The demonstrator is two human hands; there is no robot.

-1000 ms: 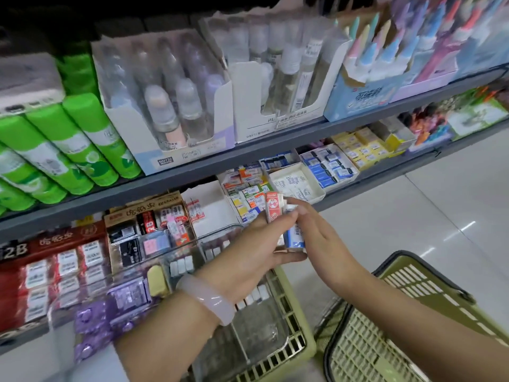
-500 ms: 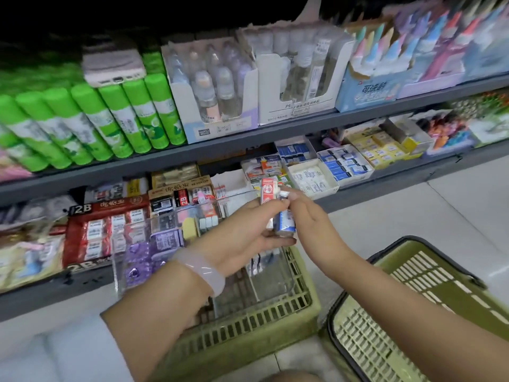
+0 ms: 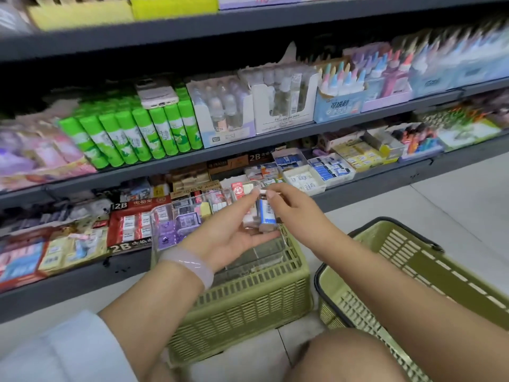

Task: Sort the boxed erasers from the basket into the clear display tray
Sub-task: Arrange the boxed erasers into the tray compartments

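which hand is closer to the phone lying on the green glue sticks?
Left. The left hand sits below the phone and a little to its right, cupping small erasers. The right hand is further right, pinching the blue boxed eraser.

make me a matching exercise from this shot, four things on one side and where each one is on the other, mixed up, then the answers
Things:
1. blue boxed eraser
2. phone
3. clear display tray
4. bracelet

Places:
A. lying on top of the green glue sticks
B. on the left wrist
C. pinched by the right hand above the left hand
D. resting on the left green basket

Pairs: 1-C, 2-A, 3-D, 4-B
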